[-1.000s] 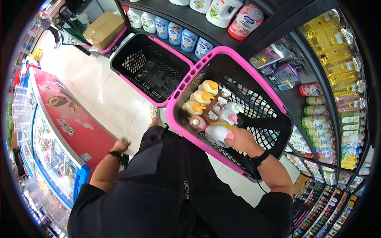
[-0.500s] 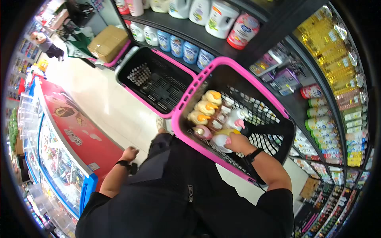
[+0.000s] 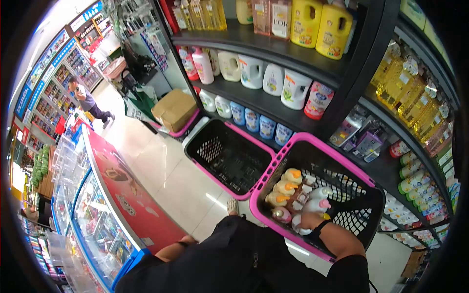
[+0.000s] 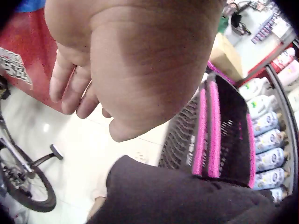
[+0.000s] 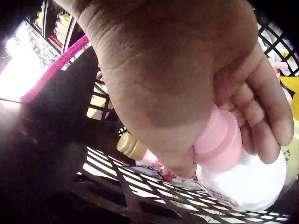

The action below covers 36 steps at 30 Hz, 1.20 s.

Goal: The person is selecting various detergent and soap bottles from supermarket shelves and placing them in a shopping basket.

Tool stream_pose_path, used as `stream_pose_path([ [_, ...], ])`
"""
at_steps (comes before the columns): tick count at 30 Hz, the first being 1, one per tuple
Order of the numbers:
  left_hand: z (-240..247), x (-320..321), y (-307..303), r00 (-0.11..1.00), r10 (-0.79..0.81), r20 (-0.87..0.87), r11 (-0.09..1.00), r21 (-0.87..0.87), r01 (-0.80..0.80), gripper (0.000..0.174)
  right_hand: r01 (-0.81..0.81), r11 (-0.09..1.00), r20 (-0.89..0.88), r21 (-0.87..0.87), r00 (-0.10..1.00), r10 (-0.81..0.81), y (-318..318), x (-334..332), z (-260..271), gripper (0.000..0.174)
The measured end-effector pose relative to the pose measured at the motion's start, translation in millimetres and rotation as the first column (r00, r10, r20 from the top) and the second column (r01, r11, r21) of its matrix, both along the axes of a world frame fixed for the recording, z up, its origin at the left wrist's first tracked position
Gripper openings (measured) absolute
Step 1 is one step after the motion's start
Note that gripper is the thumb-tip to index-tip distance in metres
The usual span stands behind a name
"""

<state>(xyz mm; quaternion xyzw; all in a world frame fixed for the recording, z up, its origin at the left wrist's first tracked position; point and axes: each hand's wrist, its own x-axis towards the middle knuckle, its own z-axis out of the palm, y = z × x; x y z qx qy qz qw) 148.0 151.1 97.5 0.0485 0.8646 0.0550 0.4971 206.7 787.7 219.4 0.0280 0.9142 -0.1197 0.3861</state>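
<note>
Although the right hand (image 5: 177, 70) hides its top in the head view, the white bottle (image 5: 254, 179) shows at seven o'clock inside the pink-rimmed basket (image 3: 328, 145). The right fingers are curled round its pink cap (image 5: 218, 142); its label is mostly out of sight. The basket's rim runs close on the bottle's seven-o'clock side, with mesh wall toward two o'clock. Other bottles crowd it from ten to one o'clock, the orange-topped pumps (image 3: 285, 187) farthest off at ten. The second basket (image 3: 232, 161) adjoins at ten o'clock from the first, the shelves (image 3: 264, 93) rise at twelve, and floor (image 3: 171, 166) lies between baskets and freezer (image 3: 122, 180). The left hand (image 4: 135, 65) hangs at eight o'clock, holding nothing, fingers loosely bent.
</note>
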Motion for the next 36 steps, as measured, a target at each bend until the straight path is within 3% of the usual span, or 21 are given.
stream_pose_path([
  [2,-25,19,-44,0.996,-0.088,0.005,0.996,-0.009,0.088,0.041,-0.081,0.996,0.144,0.031,0.987,0.076,1,3,1,0.052],
  [4,-36,29,-64,0.995,-0.091,-0.042,0.996,0.003,0.092,0.041,-0.074,0.990,-0.103,0.120,0.991,0.087,37,38,-76,0.053],
  [5,-31,29,-63,0.997,-0.049,-0.065,0.999,0.019,0.051,0.040,-0.088,0.994,0.000,0.062,0.996,0.088,48,37,-68,0.052],
  [7,-14,21,-51,0.981,0.192,0.018,0.981,0.018,-0.192,0.042,0.004,0.998,0.200,-0.069,0.980,0.010,70,39,-70,0.051],
  [9,65,10,3,0.893,0.449,-0.016,0.893,0.051,-0.448,0.043,0.193,0.974,0.301,-0.119,0.942,-0.150,76,36,-58,0.051],
  [12,41,-7,16,0.932,0.360,0.032,0.931,0.055,-0.362,0.046,0.059,0.991,0.264,-0.123,0.964,-0.025,76,37,-70,0.050],
  [16,76,-38,46,0.959,0.275,0.074,0.951,0.127,-0.283,0.048,-0.020,0.998,0.243,-0.057,0.970,0.033,68,35,-65,0.054],
  [17,55,-53,38,0.975,0.194,0.106,0.977,0.073,-0.202,0.046,0.017,0.998,0.263,-0.067,0.965,0.001,70,36,-66,0.054],
  [19,29,-82,20,0.965,0.241,0.102,0.971,-0.014,-0.241,0.044,0.139,0.990,0.340,-0.023,0.932,-0.123,71,31,-60,0.055],
  [21,9,-125,6,0.973,0.219,0.079,0.974,-0.070,-0.214,0.044,0.226,0.974,0.432,0.027,0.876,-0.215,61,13,-12,0.055],
  [24,-7,-214,2,0.968,0.246,0.049,0.962,-0.133,-0.238,0.045,0.344,0.931,0.302,-0.120,0.906,-0.296,69,13,4,0.058],
  [25,-14,-247,5,0.973,0.228,-0.039,0.969,-0.088,-0.231,0.045,0.409,0.906,0.208,-0.108,0.900,-0.382,28,-8,89,0.056],
  [26,-16,-286,11,0.969,0.213,-0.128,0.975,-0.043,-0.220,0.046,0.471,0.881,0.155,-0.053,0.875,-0.458,18,-12,106,0.054],
  [28,-11,-372,32,0.944,0.158,-0.288,0.986,0.095,-0.136,0.046,0.549,0.829,0.010,-0.103,0.834,-0.551,11,2,95,0.050],
  [29,-4,-420,45,0.946,0.157,-0.283,0.978,0.175,-0.110,0.045,0.569,0.790,0.079,-0.229,0.819,-0.568,5,2,97,0.042],
  [30,-2,-467,56,0.875,0.131,-0.466,0.922,0.382,0.065,0.042,0.611,0.773,-0.019,-0.170,0.782,-0.623,-9,9,97,0.036],
  [31,83,-492,89,0.867,0.275,-0.416,0.910,0.404,-0.095,0.046,0.653,0.731,-0.110,-0.198,0.726,-0.679,-50,-7,135,0.032],
  [32,89,-538,100,0.857,0.208,-0.472,0.918,0.396,-0.005,0.043,0.690,0.688,-0.196,-0.225,0.660,-0.725,-92,-28,169,0.028],
  [33,112,-565,118,0.735,0.400,-0.548,0.847,0.526,-0.069,0.040,0.681,0.691,-0.259,-0.241,0.641,-0.722,-105,-28,154,0.032],
  [35,144,-641,143,0.671,0.339,-0.659,0.760,0.613,0.218,0.037,0.662,0.703,-0.382,-0.257,0.599,-0.704,-123,-15,116,0.040],
  [36,155,-672,160,0.628,0.483,-0.611,0.681,0.712,0.169,0.040,0.679,0.701,-0.426,-0.216,0.581,-0.694,-143,-25,126,0.038],
])
